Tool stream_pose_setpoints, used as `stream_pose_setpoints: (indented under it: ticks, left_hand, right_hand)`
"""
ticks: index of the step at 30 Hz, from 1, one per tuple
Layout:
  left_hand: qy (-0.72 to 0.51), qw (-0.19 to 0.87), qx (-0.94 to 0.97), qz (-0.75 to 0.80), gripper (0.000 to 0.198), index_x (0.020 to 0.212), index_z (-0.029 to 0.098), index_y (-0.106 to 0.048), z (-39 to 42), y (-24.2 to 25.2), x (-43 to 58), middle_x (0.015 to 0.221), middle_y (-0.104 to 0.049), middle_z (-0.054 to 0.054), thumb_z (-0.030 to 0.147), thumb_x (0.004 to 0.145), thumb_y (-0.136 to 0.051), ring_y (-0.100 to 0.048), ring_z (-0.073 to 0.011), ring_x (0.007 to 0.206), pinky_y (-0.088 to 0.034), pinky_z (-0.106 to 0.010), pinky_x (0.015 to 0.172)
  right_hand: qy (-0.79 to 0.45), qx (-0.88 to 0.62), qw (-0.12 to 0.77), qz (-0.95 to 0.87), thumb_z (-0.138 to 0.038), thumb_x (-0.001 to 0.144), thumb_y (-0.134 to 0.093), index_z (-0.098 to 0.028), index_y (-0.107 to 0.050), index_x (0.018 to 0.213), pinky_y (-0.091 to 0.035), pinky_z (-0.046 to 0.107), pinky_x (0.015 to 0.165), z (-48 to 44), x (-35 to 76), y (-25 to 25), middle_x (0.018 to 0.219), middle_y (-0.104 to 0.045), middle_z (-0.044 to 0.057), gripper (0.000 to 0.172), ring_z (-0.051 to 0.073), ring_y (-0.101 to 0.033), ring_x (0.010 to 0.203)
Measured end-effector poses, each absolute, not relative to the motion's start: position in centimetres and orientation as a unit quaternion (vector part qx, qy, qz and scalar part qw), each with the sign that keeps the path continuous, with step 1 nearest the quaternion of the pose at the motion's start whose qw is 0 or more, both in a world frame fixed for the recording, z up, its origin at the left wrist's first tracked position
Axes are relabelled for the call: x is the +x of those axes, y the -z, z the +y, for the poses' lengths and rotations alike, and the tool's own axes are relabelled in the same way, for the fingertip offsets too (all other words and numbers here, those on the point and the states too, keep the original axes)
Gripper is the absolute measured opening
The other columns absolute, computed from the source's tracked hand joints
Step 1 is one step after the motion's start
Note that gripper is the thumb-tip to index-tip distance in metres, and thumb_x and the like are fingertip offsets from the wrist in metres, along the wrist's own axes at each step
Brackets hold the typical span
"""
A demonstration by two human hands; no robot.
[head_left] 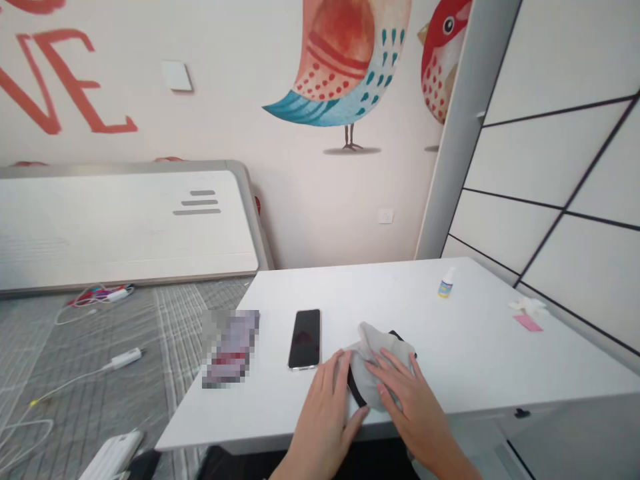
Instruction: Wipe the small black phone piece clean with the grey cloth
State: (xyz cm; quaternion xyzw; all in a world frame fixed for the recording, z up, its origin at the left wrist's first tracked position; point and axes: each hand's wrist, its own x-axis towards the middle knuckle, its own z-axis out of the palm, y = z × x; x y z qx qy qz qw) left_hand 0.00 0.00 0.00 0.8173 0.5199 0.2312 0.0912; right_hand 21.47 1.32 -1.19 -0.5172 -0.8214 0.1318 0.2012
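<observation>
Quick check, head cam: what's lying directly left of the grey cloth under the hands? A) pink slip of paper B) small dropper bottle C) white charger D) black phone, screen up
D: the black phone lies flat on the white table just left of the grey cloth, which the left hand and right hand press on; the dropper bottle stands far to the right.

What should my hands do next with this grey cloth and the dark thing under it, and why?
Probably keep the left hand steadying the dark object while the right hand rubs the grey cloth across it. The cloth already covers most of it, and both hands rest on the bundle near the white table's front edge.
</observation>
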Motion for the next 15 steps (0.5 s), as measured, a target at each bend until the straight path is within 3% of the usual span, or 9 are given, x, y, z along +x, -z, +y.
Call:
stream_pose_setpoints:
  ticks: [6,11,13,15]
  left_hand:
    - [-0.272,0.080,0.799,0.530,0.096,0.161,0.016,-0.024,1.2,2.0,0.5,0.151,-0.055,-0.021,0.026,0.083,-0.078,-0.055,-0.0360,0.139,-0.047,-0.056,0.116]
    - [-0.284,0.080,0.795,0.529,0.095,0.162,0.016,-0.022,1.4,2.0,0.6,0.144,-0.060,-0.020,0.030,0.085,-0.076,-0.060,-0.0345,0.133,-0.049,-0.055,0.114]
    - [-0.287,0.080,0.793,0.531,0.091,0.162,0.016,-0.023,1.4,2.2,0.6,0.146,-0.059,-0.020,0.029,0.088,-0.074,-0.059,-0.0346,0.134,-0.048,-0.055,0.114]
    - [-0.288,0.081,0.791,0.534,0.089,0.162,0.017,-0.022,1.5,2.4,0.6,0.150,-0.056,-0.021,0.026,0.088,-0.072,-0.058,-0.0354,0.136,-0.048,-0.055,0.114]
  right_hand:
    - [-0.088,-0.514,0.185,-0.833,-0.040,0.110,-0.042,-0.039,-0.054,0.151,-0.026,0.069,0.125,2.3,23.0,1.0,0.159,-0.051,-0.001,0.043,0.029,-0.042,0.153]
    - [-0.050,-0.561,0.192,-0.803,-0.050,0.108,-0.045,-0.017,-0.051,0.155,-0.021,0.082,0.119,3.6,23.5,1.0,0.159,-0.048,0.019,0.058,0.044,-0.042,0.150]
    - [-0.055,-0.537,0.187,-0.821,-0.061,0.103,-0.052,-0.020,-0.047,0.158,-0.021,0.076,0.123,2.9,22.3,0.9,0.161,-0.047,0.016,0.068,0.042,-0.040,0.152]
    - [-0.074,-0.487,0.174,-0.853,-0.072,0.095,-0.059,-0.033,-0.045,0.159,-0.026,0.063,0.128,2.3,21.1,0.7,0.162,-0.047,0.005,0.076,0.034,-0.041,0.153]
